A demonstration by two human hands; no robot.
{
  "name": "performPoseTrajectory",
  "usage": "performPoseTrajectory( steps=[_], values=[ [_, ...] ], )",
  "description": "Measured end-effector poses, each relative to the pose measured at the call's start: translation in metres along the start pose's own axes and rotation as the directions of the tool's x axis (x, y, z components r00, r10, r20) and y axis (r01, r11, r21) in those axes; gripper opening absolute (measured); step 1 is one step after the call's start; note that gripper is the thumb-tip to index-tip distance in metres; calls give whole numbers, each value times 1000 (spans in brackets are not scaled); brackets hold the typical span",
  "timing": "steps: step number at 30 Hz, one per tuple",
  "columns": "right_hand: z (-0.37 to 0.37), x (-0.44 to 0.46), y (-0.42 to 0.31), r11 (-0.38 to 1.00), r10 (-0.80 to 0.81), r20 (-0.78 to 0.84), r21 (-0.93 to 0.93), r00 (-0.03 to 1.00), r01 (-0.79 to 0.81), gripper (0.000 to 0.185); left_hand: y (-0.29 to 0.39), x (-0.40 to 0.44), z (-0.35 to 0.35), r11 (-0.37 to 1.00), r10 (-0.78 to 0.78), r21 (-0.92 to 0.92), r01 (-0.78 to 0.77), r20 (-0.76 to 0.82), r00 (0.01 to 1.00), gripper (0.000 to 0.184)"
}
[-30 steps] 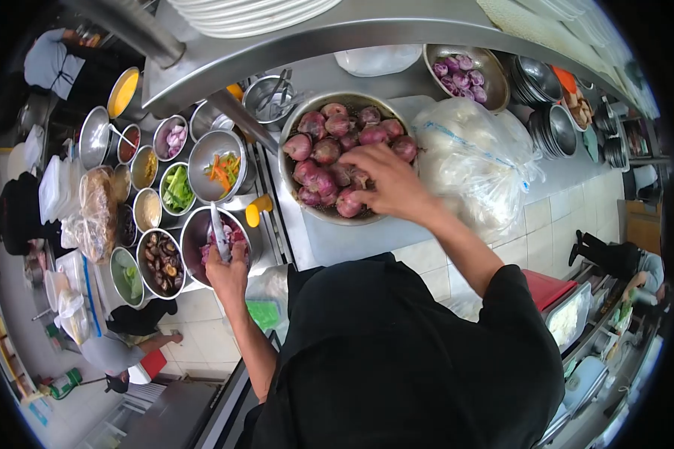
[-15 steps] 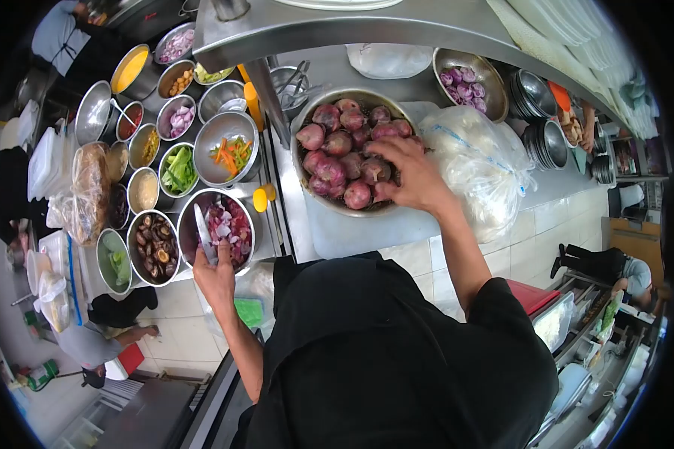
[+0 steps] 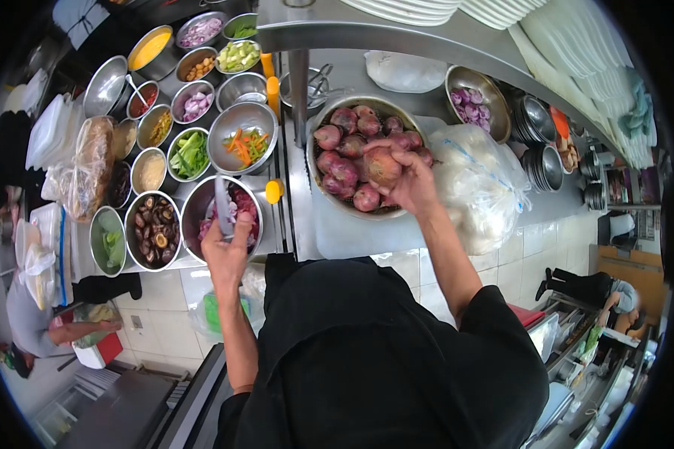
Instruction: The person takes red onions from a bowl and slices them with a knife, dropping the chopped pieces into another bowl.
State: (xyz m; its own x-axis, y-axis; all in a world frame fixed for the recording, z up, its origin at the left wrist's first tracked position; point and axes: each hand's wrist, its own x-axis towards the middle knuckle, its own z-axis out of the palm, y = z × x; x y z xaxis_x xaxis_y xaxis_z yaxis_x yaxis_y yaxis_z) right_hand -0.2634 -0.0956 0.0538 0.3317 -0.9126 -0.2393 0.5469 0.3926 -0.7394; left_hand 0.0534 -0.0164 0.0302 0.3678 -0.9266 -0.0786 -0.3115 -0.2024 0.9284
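In my left hand is a knife, its blade tilted upward over a metal bowl of cut red onion pieces. The fingers are wrapped round the handle. My right hand grips a whole red onion, raised just above a large metal bowl heaped with unpeeled red onions. Beside that bowl, to the right, lies a clear plastic bag with pale contents.
On the left stand several bowls, among them mushrooms, green leaves and sliced peppers. Peeled purple onions fill a bowl at the back right. A steel shelf overhangs the counter. Other people work farther off.
My right hand has closed on a red onion and lifted it from the heap, turning palm upward. The knife in my left hand has tilted more upright. The view has shifted slightly.
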Motion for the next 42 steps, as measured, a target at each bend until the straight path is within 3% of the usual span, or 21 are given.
performPoseTrajectory(
  steps=[1, 4, 5, 7, 10, 15, 20, 25, 30, 31, 34, 36, 38, 40, 42],
  values=[
    [16, 3, 6, 999, 22, -49, 37, 999, -21, 43, 5, -1, 4, 1000, 19, -26, -18, 25, 1000, 31],
    [38, 17, 32, 963, 73, 93, 251, 993, -95, 44, 29, -9, 11, 999, 1, -48, 7, 166, 986, 35],
    [54, 17, 36, 966, 106, 22, 233, 994, -108, 45, 33, -11, 14, 999, 21, -40, -14, 185, 982, 39],
    [63, 25, 51, 979, 104, 105, 162, 989, -121, 46, 40, -11, 19, 998, 60, -23, -56, 224, 973, 48],
    [81, 28, 67, 993, 103, 148, 46, 984, -110, 46, 48, -7, 18, 969, 144, 164, -186, 238, 960, 59],
    [102, 30, 84, 995, 97, 79, -13, 992, -96, 41, 53, -4, 11, 959, 152, 203, -197, 216, 964, 70],
    [110, 33, 90, 995, 17, 83, -99, 996, -8, 39, 45, -3, 9, 956, 211, 165, -244, 194, 958, 71],
    [116, 34, 93, 959, -103, 101, -254, 990, 126, 42, 47, -6, 4, 939, 199, 245, -240, 182, 963, 72],
    [117, 33, 91, 825, -200, 178, -500, 963, 264, 42, 43, -5, -3, 910, 136, 349, -223, 257, 957, 61],
    [116, 34, 90, 781, -215, 208, -551, 954, 296, 42, 41, -4, -4, 901, 182, 342, -268, 263, 948, 62],
    [101, 43, 93, 770, 5, 244, -620, 970, 151, 41, 38, 0, -8, 868, 274, 331, -369, 300, 914, 66],
    [98, 42, 92, 666, 13, 285, -718, 959, 204, 41, 42, 2, -12, 853, 278, 336, -399, 354, 893, 67],
    [100, 41, 94, 676, 5, 275, -709, 961, 199, 40, 38, 3, -12, 860, 304, 298, -415, 354, 885, 66],
    [104, 39, 98, 796, -18, 207, -589, 978, 139, 39, 31, 2, -10, 868, 321, 273, -415, 330, 888, 64],
    [109, 42, 92, 701, -134, 271, -654, 953, 285, 38, 25, -2, -1, 879, 328, 257, -401, 284, 901, 61]
  ],
)
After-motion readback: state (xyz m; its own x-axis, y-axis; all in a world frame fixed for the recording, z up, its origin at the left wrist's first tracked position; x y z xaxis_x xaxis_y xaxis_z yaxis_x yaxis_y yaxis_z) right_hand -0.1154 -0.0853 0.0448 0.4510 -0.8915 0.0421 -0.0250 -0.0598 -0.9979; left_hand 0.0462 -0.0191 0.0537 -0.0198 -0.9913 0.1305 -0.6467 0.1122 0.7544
